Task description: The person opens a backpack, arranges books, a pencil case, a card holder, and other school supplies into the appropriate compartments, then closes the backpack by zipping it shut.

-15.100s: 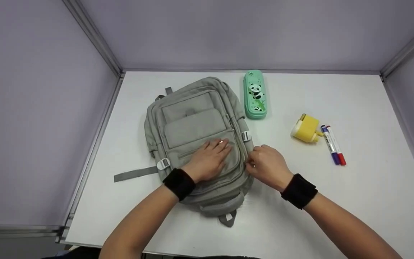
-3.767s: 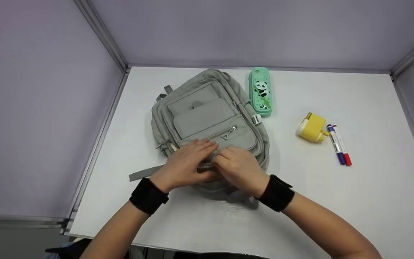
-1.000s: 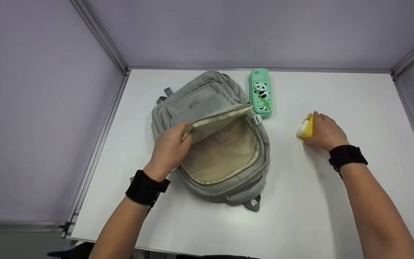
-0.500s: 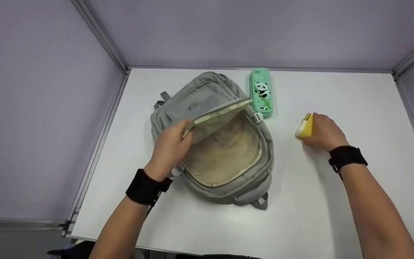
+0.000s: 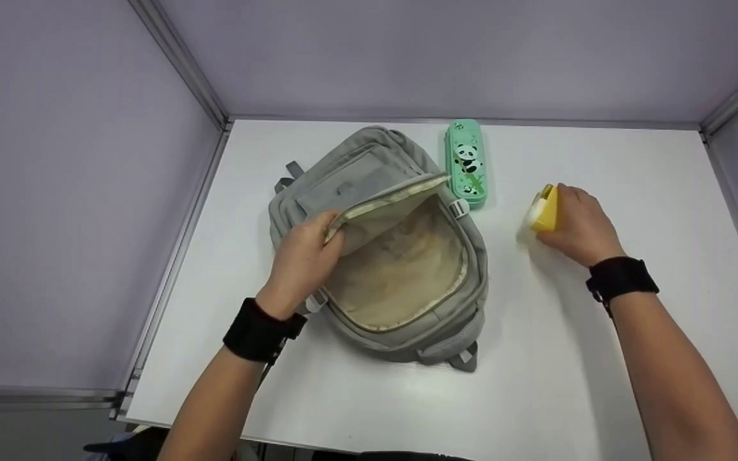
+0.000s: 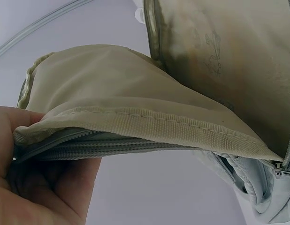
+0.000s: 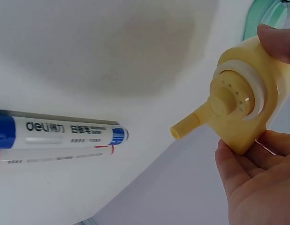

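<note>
A grey backpack lies on the table with its front compartment unzipped, showing a beige lining. My left hand pinches the edge of the folded-back flap, thumb on the lining side in the left wrist view. Over on the right, my right hand grips a yellow hand-crank pencil sharpener between thumb and fingers, just off the tabletop. Its crank and dial face the right wrist camera, where the sharpener is seen from behind.
A green panda pencil case lies beside the backpack's far right side. Blue and red whiteboard markers lie side by side near the right hand, hidden in the head view. Grey panels surround the white table.
Earlier, both hands worked at the backpack's zip; its compartment has since been opened and the flap folded back. My right hand moved to the sharpener, took hold and has just raised it slightly.
</note>
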### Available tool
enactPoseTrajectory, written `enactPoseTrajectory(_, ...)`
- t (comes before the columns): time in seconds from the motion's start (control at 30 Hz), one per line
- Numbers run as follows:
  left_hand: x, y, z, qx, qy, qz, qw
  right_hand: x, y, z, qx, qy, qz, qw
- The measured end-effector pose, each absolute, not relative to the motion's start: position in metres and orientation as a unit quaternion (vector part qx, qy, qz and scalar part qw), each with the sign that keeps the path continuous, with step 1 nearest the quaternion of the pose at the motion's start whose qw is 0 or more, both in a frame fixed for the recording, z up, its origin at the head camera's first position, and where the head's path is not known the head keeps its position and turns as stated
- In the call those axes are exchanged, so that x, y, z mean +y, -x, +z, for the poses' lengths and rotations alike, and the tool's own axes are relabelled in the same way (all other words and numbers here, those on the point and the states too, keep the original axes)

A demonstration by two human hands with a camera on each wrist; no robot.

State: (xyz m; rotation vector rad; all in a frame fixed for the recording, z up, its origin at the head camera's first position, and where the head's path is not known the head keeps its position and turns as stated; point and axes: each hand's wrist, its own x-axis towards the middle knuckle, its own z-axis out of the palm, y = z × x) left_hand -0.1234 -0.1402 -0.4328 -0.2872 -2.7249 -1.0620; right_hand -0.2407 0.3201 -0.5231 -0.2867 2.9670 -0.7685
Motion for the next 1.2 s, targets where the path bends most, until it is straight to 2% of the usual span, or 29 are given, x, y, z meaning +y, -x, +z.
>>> enactPoseTrajectory(0.33,-0.140,0.124,-0.433,-0.920,0.090,-0.369,0.094,0.285,0.226,-0.487,0.952,0.132,-0.274,-0.022)
enactPoseTrajectory(0.6,-0.140,0.125,-0.431,-0.920,0.085,-0.369,0.097,0.232,0.200,-0.472,0.929,0.261,-0.261,-0.038)
enactPoseTrajectory(0.87,-0.141,0.125,-0.430,-0.920,0.088,-0.366,0.106,0.160,0.175,-0.487,0.875,0.435,-0.214,-0.009)
enactPoseTrajectory(1.2,-0.140,0.124,-0.430,-0.920,0.095,-0.364,0.108,0.085,0.169,-0.513,0.839,0.524,-0.144,0.037)
